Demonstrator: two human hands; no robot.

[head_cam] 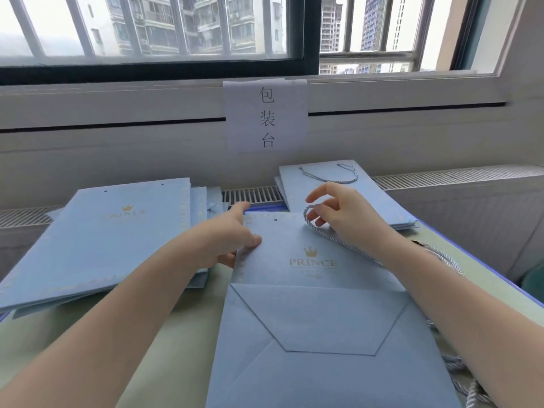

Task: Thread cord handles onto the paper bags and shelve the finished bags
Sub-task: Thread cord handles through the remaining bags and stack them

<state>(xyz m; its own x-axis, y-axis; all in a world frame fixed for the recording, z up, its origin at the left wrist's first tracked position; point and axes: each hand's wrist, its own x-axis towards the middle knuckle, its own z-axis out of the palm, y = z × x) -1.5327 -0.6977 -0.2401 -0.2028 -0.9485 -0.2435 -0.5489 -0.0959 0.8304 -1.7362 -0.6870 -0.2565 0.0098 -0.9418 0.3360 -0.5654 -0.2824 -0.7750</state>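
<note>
Bag (318, 319) lies flat on table (182, 343), mid-frame, between unthreaded stack (97, 240) and finished pile (338, 195). Left hand (226, 240) pinches its left edge, steadying it. Right hand (344, 213), fingers curled, pinches cord (329, 234) near the hole, likely to thread.

L hand (232, 240) pinches flat bag (318, 304) edge; R hand (344, 216) holds cord (332, 240) loop over it.
</note>
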